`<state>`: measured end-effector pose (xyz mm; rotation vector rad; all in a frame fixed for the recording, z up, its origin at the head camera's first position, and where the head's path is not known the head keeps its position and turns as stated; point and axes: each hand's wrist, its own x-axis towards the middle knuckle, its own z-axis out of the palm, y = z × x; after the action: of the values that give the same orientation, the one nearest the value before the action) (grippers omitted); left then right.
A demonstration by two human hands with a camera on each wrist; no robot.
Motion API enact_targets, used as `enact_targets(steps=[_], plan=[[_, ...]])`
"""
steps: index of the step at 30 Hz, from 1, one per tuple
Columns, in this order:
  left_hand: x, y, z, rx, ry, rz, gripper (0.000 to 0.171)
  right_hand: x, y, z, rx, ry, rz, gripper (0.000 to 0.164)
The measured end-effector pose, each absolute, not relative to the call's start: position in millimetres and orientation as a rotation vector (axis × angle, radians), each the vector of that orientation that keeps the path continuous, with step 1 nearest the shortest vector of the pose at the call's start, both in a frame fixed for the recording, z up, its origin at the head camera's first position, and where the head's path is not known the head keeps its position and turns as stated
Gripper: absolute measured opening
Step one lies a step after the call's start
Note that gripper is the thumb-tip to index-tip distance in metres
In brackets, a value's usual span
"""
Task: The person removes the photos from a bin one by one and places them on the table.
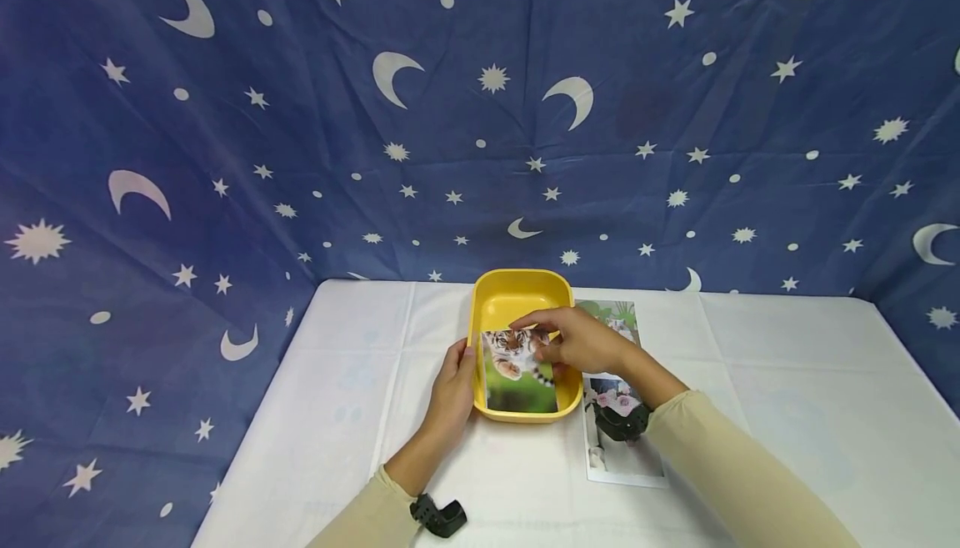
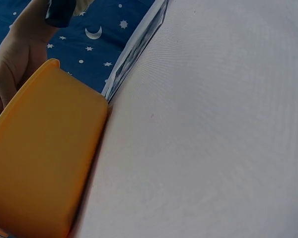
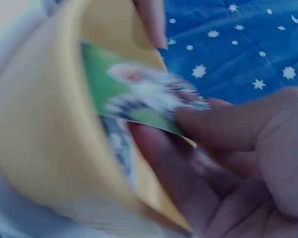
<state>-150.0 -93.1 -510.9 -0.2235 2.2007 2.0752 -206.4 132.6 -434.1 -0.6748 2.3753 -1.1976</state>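
A yellow plastic container (image 1: 517, 281) with rounded corners sits on the white cloth. Inside its rim, my right hand (image 1: 588, 341) pinches a photo card of a tiger cub (image 1: 519, 394) by its right side, thumb on the picture. In the right wrist view the card (image 3: 97, 74) is tilted, with the right hand's fingers underneath; blur softens it. Below it shows part of another picture (image 3: 120, 146) in the container. My left hand (image 1: 450, 394) holds the container's left side at the rim; its far fingers are partly hidden. The left wrist view shows the container's outer wall (image 2: 44, 163).
To the right of the container, partly under my right forearm, lie a picture with green leaves (image 1: 626, 312) and a picture with pink flowers (image 1: 626, 465). A blue curtain with moons and stars (image 1: 480, 114) stands behind the white-covered table (image 1: 360, 414).
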Motion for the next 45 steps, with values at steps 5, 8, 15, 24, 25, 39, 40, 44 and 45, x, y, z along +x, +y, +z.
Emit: enact_targets(steps=[5, 8, 15, 24, 25, 39, 40, 44, 45], plan=[[-151, -94, -511, -0.219, 2.193, 2.087, 0.048, -199, 138, -434, -0.546, 2.456, -1.39, 0.044], [-151, -94, -512, -0.215, 2.179, 2.098, 0.048, -196, 149, -429, -0.438, 2.464, -1.556, 0.041], [-151, -95, -514, -0.2, 2.162, 2.093, 0.049, -181, 191, -421, -0.325, 2.54, -1.696, 0.039], [-151, -94, -511, -0.209, 2.112, 2.11, 0.05, -150, 254, -428, -0.212, 2.706, -1.617, 0.044], [-151, -94, -512, -0.207, 2.108, 2.111, 0.05, -146, 262, -430, -0.197, 2.723, -1.604, 0.044], [-150, -93, -512, -0.232, 2.119, 2.094, 0.05, -104, 335, -463, -0.031, 2.802, -1.349, 0.05], [-150, -93, -511, -0.23, 2.12, 2.093, 0.05, -102, 338, -467, -0.024, 2.794, -1.353, 0.05], [-150, -93, -511, -0.227, 2.124, 2.091, 0.05, -94, 346, -481, -0.014, 2.762, -1.381, 0.045], [-150, -93, -511, -0.227, 2.122, 2.092, 0.05, -93, 347, -484, -0.014, 2.756, -1.383, 0.044]])
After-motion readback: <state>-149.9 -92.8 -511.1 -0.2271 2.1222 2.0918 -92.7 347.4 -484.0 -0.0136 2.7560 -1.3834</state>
